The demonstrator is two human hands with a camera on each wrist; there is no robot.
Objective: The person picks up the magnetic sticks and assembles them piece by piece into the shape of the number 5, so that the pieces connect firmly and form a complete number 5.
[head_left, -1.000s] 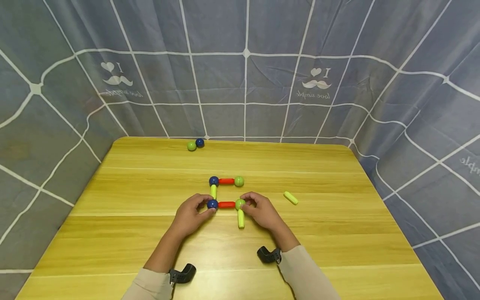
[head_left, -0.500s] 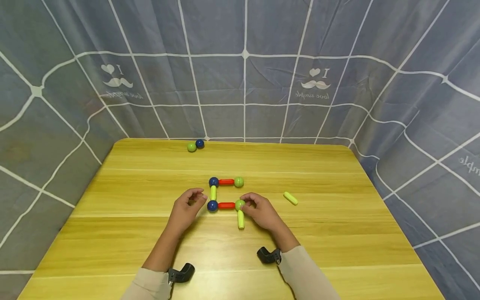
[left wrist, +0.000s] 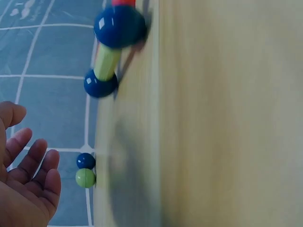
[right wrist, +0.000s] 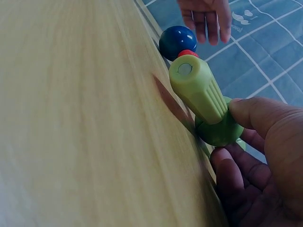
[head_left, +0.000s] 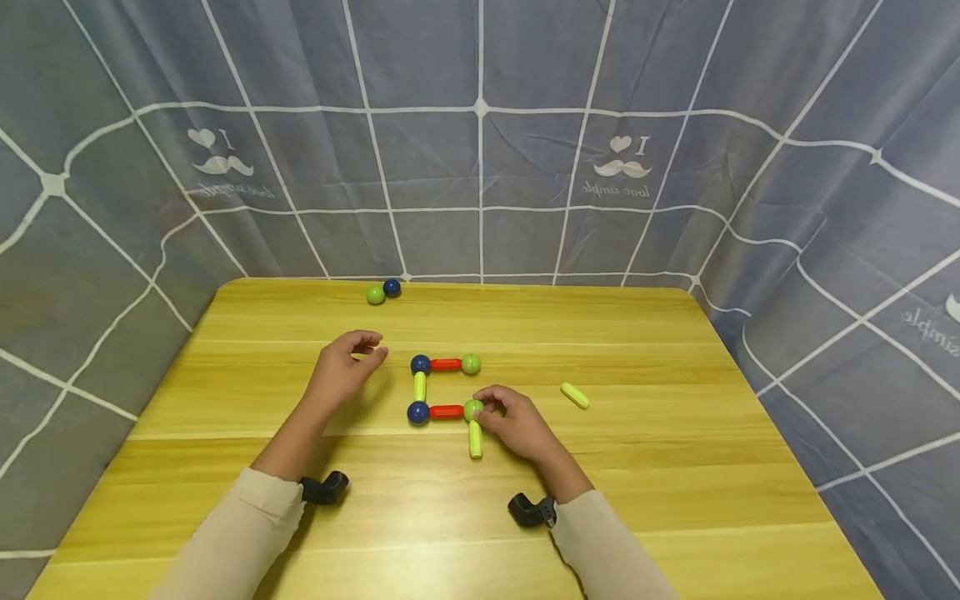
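Note:
On the table lies a joined shape of balls and rods. Its near green ball (head_left: 472,410) is pinched between thumb and fingers of my right hand (head_left: 517,423). From that ball a yellow-green rod (right wrist: 196,87) points toward me, and a red rod (head_left: 446,412) runs left to a blue ball (head_left: 417,412). Another yellow-green rod (head_left: 420,387) links this to the far blue ball (head_left: 421,364), then a red rod (head_left: 446,365) and a far green ball (head_left: 471,363). My left hand (head_left: 341,367) is off the table, left of the shape, fingers loosely bent, holding nothing.
A loose yellow-green rod (head_left: 575,395) lies to the right of the right hand. Near the table's back edge a green ball (head_left: 376,295) and a blue ball (head_left: 392,287) sit side by side. A grey curtain (head_left: 435,167) hangs behind the table.
My left hand has let go of the near blue ball and moved away, left and toward the back. My right hand keeps its pinch on the near green ball.

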